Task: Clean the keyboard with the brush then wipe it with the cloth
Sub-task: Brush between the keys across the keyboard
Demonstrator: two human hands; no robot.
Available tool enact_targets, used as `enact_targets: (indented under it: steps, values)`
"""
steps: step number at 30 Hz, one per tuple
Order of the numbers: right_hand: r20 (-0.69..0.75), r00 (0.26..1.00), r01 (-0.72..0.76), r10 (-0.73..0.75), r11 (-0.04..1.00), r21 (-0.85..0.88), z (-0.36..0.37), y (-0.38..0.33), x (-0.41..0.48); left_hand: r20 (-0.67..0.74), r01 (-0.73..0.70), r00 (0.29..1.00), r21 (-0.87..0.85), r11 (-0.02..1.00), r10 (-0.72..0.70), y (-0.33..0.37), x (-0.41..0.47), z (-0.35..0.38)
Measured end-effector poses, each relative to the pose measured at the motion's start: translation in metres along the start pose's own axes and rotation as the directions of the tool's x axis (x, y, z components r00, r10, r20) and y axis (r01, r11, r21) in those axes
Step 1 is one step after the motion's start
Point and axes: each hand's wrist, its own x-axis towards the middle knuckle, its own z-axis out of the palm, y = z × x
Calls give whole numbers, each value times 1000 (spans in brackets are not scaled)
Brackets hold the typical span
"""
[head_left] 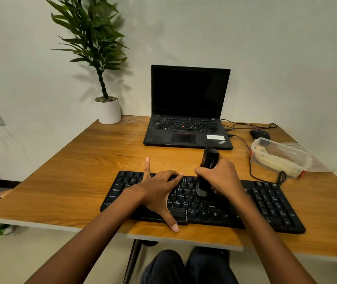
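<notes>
Right hand (pixel 221 177) gripping black handled brush (pixel 206 173), grey bristles touching keys at frame centre, left hand (pixel 159 193) lying spread flat on long black plastic keyboard (pixel 266 203), resting on wooden table (pixel 71 171), clear plastic container (pixel 280 156) sitting at right, open black laptop (pixel 188 107) standing behind.

Both hands at the keyboard (pixel 266 201), seen from beside the seated person.
Bare forearms reach in over the keyboard's near edge. The left hand (pixel 159 193) lies palm down on its left-centre keys, fingers splayed: one straight finger points past the far edge, and the thumb reaches over the near edge. The right hand (pixel 220 177), above the keyboard's middle, has its fingers curled round a brush (pixel 209 158), wrist raised.
</notes>
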Motion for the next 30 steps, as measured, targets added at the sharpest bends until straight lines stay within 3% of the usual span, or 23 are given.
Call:
enact_targets:
  steps: [3,8,12,15,20,26,28,30]
  values:
    - [-74,994,81,-78,996,47,17,6,-16,1,3,1000,-6,1000,-3,0,-1,0]
    - [129,991,-21,29,998,-64,5,3,-10,-4,6,1000,-5,1000,-6,1,-1,0]
    - [-96,993,78,-74,996,38,5,3,-4,-9,3,1000,-6,1000,-3,0,-1,1]
    - [-136,978,168,-161,985,41,21,14,-19,-5,1,1000,-4,1000,-1,0,0,1]
    - [89,996,19,-14,998,-56,6,9,-10,-1,6,1000,-3,1000,-6,-1,0,1]
    - [-119,986,124,-117,991,59,18,9,-19,0,6,1000,-5,1000,-6,0,0,0]
    - [-113,984,141,-139,990,7,24,14,-29,-1,7,1000,-8,1000,-7,0,0,1]
    - [-1,998,69,-69,996,-51,18,11,-23,-1,8,1000,-7,1000,-8,0,0,1]
